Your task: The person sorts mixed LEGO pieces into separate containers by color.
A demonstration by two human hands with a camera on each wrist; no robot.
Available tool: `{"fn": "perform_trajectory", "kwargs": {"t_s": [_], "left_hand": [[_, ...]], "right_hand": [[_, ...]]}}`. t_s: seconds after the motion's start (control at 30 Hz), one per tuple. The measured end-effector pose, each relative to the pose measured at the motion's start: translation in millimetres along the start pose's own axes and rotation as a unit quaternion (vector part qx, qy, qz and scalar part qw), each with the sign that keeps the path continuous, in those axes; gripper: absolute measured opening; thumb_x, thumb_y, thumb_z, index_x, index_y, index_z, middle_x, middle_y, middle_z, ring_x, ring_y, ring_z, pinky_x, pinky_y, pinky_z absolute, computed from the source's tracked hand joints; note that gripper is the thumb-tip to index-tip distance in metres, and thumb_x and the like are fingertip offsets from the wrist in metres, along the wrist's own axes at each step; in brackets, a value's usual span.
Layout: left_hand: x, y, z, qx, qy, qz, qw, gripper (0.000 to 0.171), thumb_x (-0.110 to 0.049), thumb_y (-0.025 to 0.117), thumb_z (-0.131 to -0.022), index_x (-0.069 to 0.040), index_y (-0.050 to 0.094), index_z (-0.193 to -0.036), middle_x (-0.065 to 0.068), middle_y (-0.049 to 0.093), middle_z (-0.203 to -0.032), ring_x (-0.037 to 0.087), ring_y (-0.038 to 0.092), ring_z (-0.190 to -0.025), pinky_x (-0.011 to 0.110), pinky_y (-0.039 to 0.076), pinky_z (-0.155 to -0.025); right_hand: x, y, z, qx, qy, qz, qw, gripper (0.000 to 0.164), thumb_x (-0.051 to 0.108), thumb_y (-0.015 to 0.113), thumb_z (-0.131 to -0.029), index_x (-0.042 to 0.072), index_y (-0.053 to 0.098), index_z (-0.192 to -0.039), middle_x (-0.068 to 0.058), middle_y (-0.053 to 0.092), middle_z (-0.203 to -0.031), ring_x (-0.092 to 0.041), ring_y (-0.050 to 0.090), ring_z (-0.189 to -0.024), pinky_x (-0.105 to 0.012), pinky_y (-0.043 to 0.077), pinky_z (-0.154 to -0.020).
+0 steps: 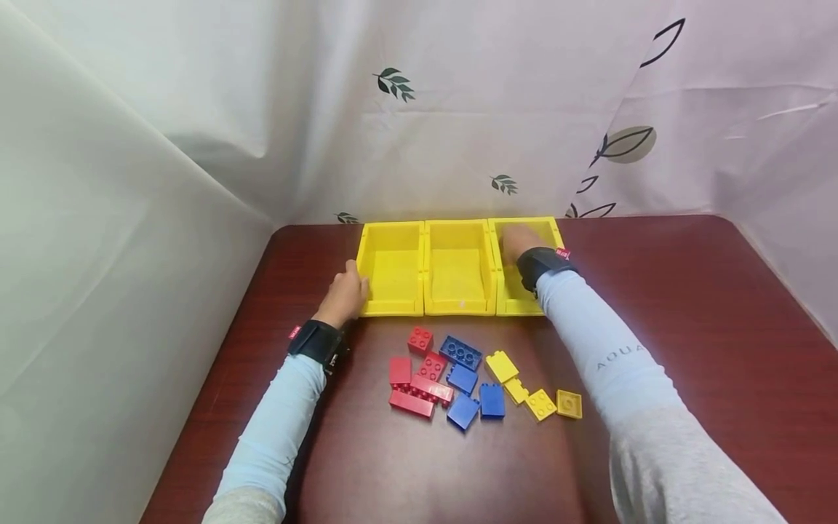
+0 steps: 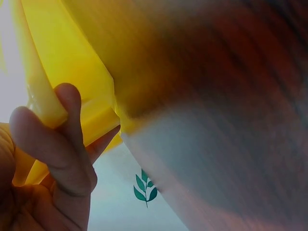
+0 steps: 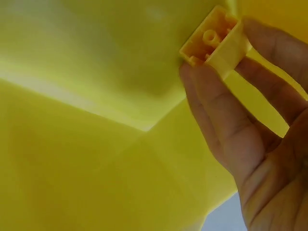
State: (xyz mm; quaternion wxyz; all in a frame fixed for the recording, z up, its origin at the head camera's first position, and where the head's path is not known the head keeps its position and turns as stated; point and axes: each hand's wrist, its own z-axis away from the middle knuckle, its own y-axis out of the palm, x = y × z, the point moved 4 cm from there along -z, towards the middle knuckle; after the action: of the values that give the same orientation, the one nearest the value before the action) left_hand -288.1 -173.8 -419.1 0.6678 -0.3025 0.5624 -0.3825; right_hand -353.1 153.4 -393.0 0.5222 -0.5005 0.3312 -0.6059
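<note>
Three yellow bins stand side by side against the back curtain: a left bin (image 1: 396, 280), a middle bin (image 1: 457, 273) and a right bin (image 1: 517, 304). At the outer side of the left bin, my left hand (image 1: 345, 292) grips its wall, with fingers and thumb on either side of the rim (image 2: 41, 91) in the left wrist view. My right hand (image 1: 520, 241) reaches down inside the right bin. Between its fingertips it pinches a yellow toy brick (image 3: 225, 50), whose hollow underside shows in the right wrist view. The head view hides this brick.
In front of the bins lie loose toy bricks: several red bricks (image 1: 412, 404) at left, several blue bricks (image 1: 463, 412) in the middle, several yellow bricks (image 1: 540, 405) at right. They rest on a dark red table (image 1: 655, 291). White curtains (image 1: 425, 145) border the back and sides.
</note>
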Motion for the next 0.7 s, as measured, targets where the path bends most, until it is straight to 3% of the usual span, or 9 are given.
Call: {"fn": "perform_trajectory", "kwargs": {"t_s": [0.53, 0.7], "left_hand": [[-4.0, -1.5, 2.7, 0.000, -0.003, -0.001, 1.0000, 0.037, -0.025, 0.040, -0.105, -0.002, 0.031, -0.133, 0.018, 0.052, -0.094, 0.030, 0.059, -0.078, 0.033, 0.051, -0.070], [-2.4, -1.5, 5.4, -0.003, -0.003, -0.002, 1.0000, 0.037, -0.024, 0.039, -0.105, -0.001, 0.031, -0.133, 0.019, 0.052, -0.095, 0.030, 0.059, -0.078, 0.033, 0.050, -0.070]], "right_hand": [[-2.5, 2.6, 6.6, -0.006, 0.027, -0.036, 0.999, 0.015, 0.001, 0.052, -0.092, -0.002, 0.063, -0.103, -0.019, 0.063, -0.100, -0.033, 0.058, -0.087, -0.042, 0.048, -0.081], [1.1, -4.2, 9.6, -0.009, 0.000, 0.002, 1.000, 0.027, 0.006, 0.054, -0.093, -0.001, 0.065, -0.116, -0.021, 0.065, -0.116, -0.034, 0.059, -0.098, -0.045, 0.047, -0.089]]}}
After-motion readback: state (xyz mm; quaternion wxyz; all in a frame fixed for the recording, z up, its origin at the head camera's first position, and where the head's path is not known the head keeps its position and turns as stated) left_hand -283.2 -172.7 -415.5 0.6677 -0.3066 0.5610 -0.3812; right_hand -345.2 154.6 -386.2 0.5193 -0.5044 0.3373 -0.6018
